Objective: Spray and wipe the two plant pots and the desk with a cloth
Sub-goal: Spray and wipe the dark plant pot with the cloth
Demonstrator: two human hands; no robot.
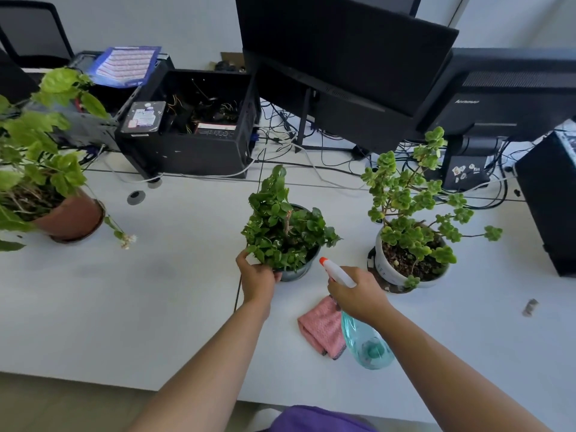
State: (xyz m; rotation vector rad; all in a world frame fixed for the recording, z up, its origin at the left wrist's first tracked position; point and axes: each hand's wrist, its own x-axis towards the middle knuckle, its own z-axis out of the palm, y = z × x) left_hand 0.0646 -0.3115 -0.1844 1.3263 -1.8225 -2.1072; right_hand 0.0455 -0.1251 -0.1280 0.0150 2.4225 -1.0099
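A small grey-blue pot point(297, 271) with a bushy green plant stands mid-desk. My left hand point(257, 272) grips its near-left rim. My right hand point(358, 294) holds a teal spray bottle point(364, 341) by its white trigger head, and the orange nozzle point(323, 260) points at that pot from the right. Beside it on the right stands a white pot point(389, 269) with a taller plant on a dark saucer. A folded pink cloth point(322, 328) lies on the white desk point(140, 307) under the bottle.
A terracotta pot point(73, 218) with a leafy plant stands at the left. Open computer cases point(193, 126), two monitors point(343, 57) and tangled cables fill the back. A black tower point(548, 204) stands at the right edge, and a small grey object point(530, 307) lies near it.
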